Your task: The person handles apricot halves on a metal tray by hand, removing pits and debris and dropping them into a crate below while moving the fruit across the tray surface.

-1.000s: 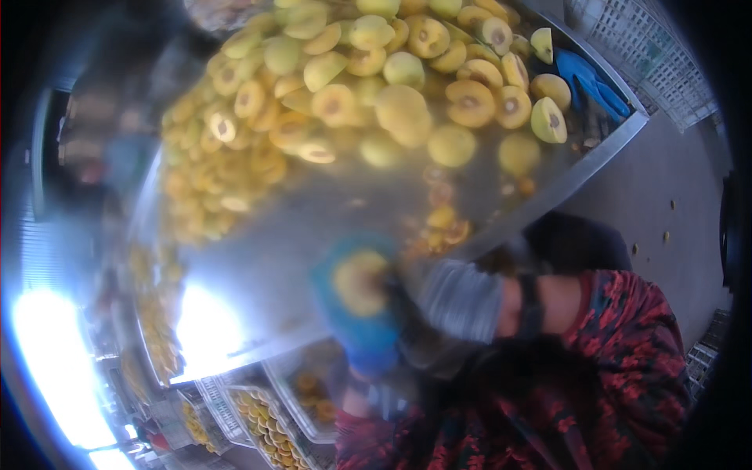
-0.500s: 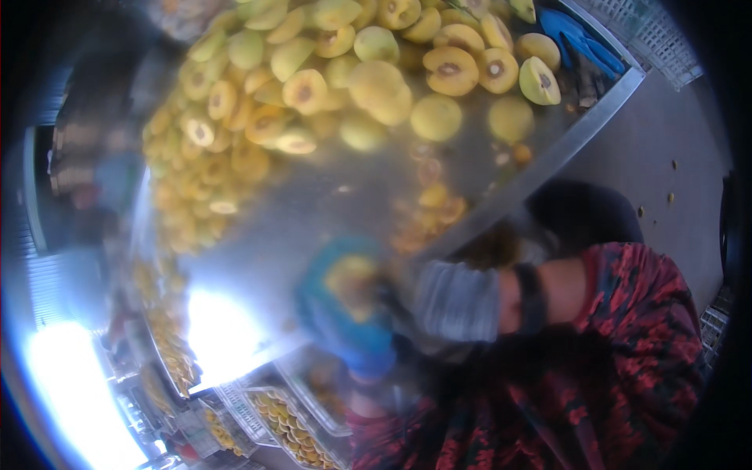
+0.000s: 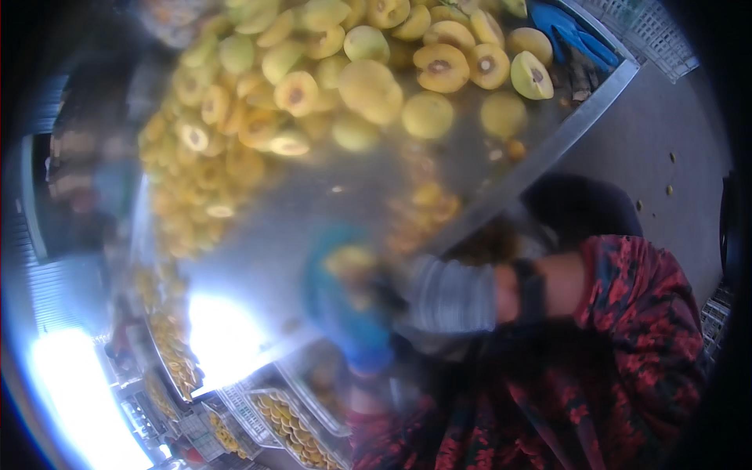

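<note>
My left hand [image 3: 341,321], in a blue glove, is closed around a yellow stone fruit [image 3: 351,262], apricot-like, over the table's near edge. My right hand [image 3: 385,294], with a grey ribbed cuff and dark fingers, is right against that fruit. Its fingers look curled, but blur hides what they hold, if anything. Beyond both hands, a heap of halved yellow stone fruit [image 3: 298,92] covers the far and left parts of the metal table [image 3: 305,196]. Several halves show a pit or pit hollow. Smaller orange-yellow pieces [image 3: 427,207] lie just past my right hand.
A raised metal rim [image 3: 548,149] edges the table on the right. In its far right corner lies a blue glove [image 3: 572,35]. Crates of fruit halves [image 3: 294,431] stand below at the left. Small fruits [image 3: 670,190] dot the floor, and a pale crate [image 3: 654,35] stands beyond.
My two hands and the fruit between them have shifted slightly away from me. The whole view has moved a little; the heap looks the same.
</note>
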A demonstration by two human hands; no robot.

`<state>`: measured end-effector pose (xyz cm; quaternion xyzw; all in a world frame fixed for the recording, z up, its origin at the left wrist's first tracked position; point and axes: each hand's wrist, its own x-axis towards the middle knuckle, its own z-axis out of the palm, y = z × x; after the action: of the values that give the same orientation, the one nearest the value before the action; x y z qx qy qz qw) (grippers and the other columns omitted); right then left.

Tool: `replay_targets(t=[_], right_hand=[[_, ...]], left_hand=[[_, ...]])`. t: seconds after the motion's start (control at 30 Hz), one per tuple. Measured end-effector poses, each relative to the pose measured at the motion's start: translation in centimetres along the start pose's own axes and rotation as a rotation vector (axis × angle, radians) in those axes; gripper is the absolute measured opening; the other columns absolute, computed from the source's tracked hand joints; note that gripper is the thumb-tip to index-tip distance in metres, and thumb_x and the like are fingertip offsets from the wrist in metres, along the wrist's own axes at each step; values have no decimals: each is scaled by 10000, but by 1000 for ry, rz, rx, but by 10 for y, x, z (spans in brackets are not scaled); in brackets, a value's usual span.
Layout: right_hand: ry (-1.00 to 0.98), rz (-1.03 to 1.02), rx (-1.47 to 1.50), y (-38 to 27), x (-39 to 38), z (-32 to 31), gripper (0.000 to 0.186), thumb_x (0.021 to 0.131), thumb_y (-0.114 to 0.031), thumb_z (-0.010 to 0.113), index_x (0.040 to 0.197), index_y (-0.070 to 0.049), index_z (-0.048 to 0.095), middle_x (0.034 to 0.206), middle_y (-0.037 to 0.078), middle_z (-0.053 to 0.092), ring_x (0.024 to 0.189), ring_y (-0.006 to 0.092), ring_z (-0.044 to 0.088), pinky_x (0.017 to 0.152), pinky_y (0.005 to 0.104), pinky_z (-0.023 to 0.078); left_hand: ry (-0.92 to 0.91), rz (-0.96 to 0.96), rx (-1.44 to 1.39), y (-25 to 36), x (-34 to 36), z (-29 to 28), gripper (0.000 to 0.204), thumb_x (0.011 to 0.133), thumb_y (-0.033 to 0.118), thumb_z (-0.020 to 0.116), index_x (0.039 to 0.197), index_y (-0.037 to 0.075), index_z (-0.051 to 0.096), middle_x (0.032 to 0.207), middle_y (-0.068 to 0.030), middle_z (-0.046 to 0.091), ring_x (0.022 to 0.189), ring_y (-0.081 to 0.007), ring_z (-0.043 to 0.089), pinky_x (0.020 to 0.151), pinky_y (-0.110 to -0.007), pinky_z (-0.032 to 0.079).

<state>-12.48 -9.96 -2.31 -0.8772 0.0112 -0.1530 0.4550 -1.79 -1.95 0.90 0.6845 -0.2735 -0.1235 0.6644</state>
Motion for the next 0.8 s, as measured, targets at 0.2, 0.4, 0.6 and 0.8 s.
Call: replay_targets(t=[0.2,0.4,0.6,0.8], right_hand=[[-53,-159,-473,5,-1,8,269,956,-209,546,1135,-8,520,920,181,642,837,279,636,756,328,514],[-270,-679,-1514,5,0,5,265,998,-238,498,1161,-30,517,1038,84,632,960,176,581,901,261,468],[-394,-685,-1172,2,-4,1,285,978,-236,539,1190,-46,520,1016,72,631,970,207,589,883,313,495],[-263,-570,-1014,3,-11,-2,309,959,-234,562,1210,-58,526,1002,73,633,953,228,606,858,342,512]], left_hand=[[-141,-113,44,-1,5,-13,389,976,312,473,1046,-59,566,1031,-199,604,900,-296,633,855,-426,538],[-343,-301,-181,-3,16,-30,343,968,249,458,961,-69,585,945,-218,637,809,-307,640,766,-389,532],[-376,-354,-208,3,16,-20,343,946,248,494,938,-81,593,924,-231,647,788,-306,643,756,-384,527],[-531,-409,-188,5,20,-26,310,910,224,571,1038,-58,576,990,-209,644,862,-286,638,800,-372,525]])
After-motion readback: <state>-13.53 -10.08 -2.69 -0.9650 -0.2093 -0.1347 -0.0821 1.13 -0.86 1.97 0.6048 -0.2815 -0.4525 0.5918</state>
